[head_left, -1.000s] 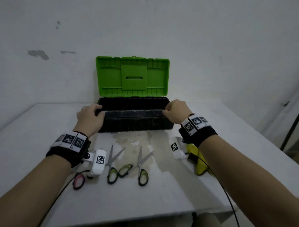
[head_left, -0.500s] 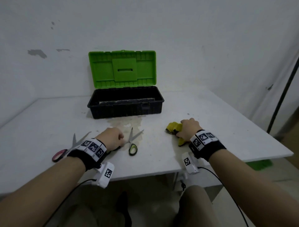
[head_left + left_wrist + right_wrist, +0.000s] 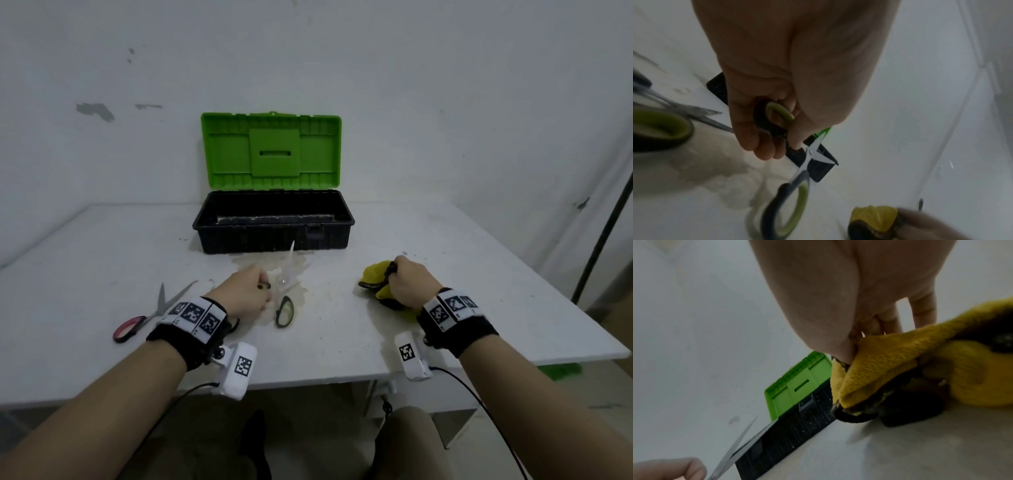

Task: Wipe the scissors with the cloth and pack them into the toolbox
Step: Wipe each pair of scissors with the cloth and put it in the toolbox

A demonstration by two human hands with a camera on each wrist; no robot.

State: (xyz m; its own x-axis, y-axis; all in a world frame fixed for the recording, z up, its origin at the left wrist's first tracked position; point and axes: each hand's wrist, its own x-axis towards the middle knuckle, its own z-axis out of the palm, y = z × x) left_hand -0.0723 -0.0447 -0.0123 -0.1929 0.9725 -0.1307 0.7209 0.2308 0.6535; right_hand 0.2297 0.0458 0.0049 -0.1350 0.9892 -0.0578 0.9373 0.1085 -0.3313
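Observation:
My left hand grips one loop of a green-and-black handled pair of scissors. Its blades tilt up toward the open toolbox, and its other loop stays low by the table. My right hand clutches the bunched yellow cloth on the table at the right; thumb and fingers pinch its folds. A second green-handled pair lies by my left wrist, hidden in the head view. Further left lies a pink-handled pair. The toolbox's green lid stands upright.
The white table carries a stained patch in front of the toolbox. Its near edge runs just under my wrists and its right edge is close to the cloth. A dark pole stands at the far right, with something green on the floor below.
Both hands left the toolbox rim and came back to the near table. My left hand has closed on a scissor loop and tipped the blades up; the right grips the cloth more tightly.

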